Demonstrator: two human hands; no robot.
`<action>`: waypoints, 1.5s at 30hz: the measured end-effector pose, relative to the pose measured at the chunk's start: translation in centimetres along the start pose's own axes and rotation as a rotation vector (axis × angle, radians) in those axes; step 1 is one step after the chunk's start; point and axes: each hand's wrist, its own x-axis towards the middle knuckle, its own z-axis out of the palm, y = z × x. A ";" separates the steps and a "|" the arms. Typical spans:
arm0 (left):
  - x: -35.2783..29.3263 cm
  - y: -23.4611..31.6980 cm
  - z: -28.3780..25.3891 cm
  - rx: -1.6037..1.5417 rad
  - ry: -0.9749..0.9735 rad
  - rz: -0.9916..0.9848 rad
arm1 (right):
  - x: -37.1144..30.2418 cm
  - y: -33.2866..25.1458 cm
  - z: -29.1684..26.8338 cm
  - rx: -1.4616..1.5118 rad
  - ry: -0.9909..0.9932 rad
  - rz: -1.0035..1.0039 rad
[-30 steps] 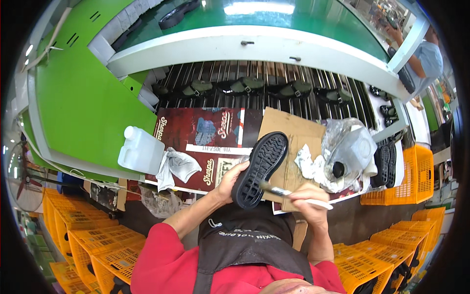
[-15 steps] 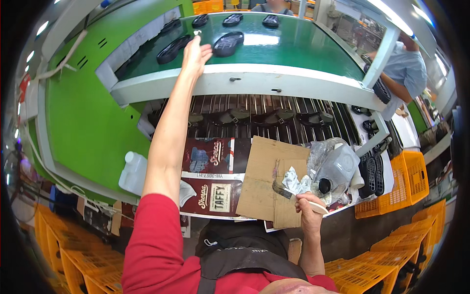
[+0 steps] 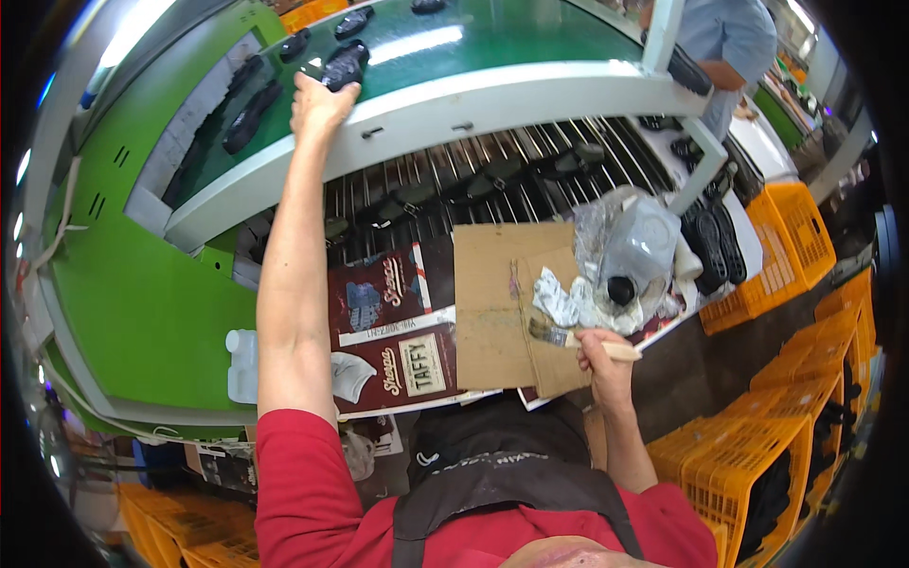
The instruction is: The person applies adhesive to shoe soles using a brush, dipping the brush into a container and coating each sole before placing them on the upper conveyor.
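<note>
My left hand point(image 3: 320, 106) reaches over the frame's edge to the green belt. Its thumb and fingers close round the near end of a black shoe sole point(image 3: 347, 64), and a small white patch shows at the fingertips. My right hand point(image 3: 606, 358) grips the pale wooden handle of a flat paintbrush point(image 3: 620, 351). The dark bristles hang over a brown cardboard sheet point(image 3: 488, 303), beside some crumpled white paper point(image 3: 554, 301). Other black soles lie on the belt, one point(image 3: 250, 118) to the left of my hand.
Below the green belt point(image 3: 511, 38), black buckled shoes point(image 3: 483, 180) sit on a rack of metal rollers. A clear plastic jug point(image 3: 644, 241) stands right of the cardboard. Orange crates point(image 3: 772, 256) line the right side. Another person point(image 3: 724, 57) works at far right.
My left hand has gone from open beside the sole to closed on its near end. The view has turned, shifting the belt leftward. The brush stays in my right hand.
</note>
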 end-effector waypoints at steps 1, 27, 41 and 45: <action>0.3 -0.2 -0.1 0.005 -0.001 -0.011 | 0.2 -0.3 -0.1 -0.033 -0.015 -0.026; 0.3 -1.4 1.0 0.153 0.233 0.221 | 12.6 -5.9 -9.5 -0.804 0.010 -0.151; -3.0 1.5 0.0 0.050 0.247 0.146 | 12.7 -4.9 -8.8 -0.796 -0.144 0.052; -2.4 0.6 0.1 0.030 0.240 0.167 | 13.1 -4.6 -8.2 -0.806 -0.119 0.038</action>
